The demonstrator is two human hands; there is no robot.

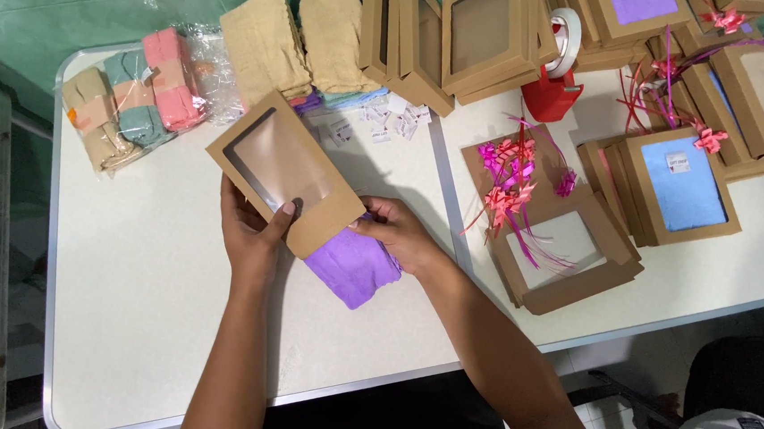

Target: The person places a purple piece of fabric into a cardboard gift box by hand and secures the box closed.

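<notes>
— What have your hands got hold of?

— My left hand (pixel 251 232) is wrapped around the lower edge of a flat brown box (pixel 284 174) with a clear window, thumb on the front, fingers behind. It holds the box tilted up off the surface so the open end faces my other hand. My right hand (pixel 399 234) is half curled, fingers pressing on a folded purple cloth (pixel 353 266) just where it meets the box mouth. Part of the cloth seems to sit under or inside the box; I can't tell how far.

— Where is that cloth lying?

— On the white surface (pixel 143 296), right in front of me, between my two hands, poking out below the box.

— And around you?

— Beyond the box, small white labels (pixel 380 120) lie scattered in easy reach. Behind them sit two stacks of folded tan cloth (pixel 300 43), and to the left, clear bags of cloth bundles (pixel 130 98) in pink, teal and beige. Empty window boxes (pixel 466 37) stand on edge at the back, next to a red tape dispenser (pixel 552 83). To my right, pink ribbon bows (pixel 515 174) rest on flat window lids (pixel 567 254). Further right are filled boxes: one shows blue cloth (pixel 682 183) with a small white label, others are tied with ribbon, so they look complete.
</notes>
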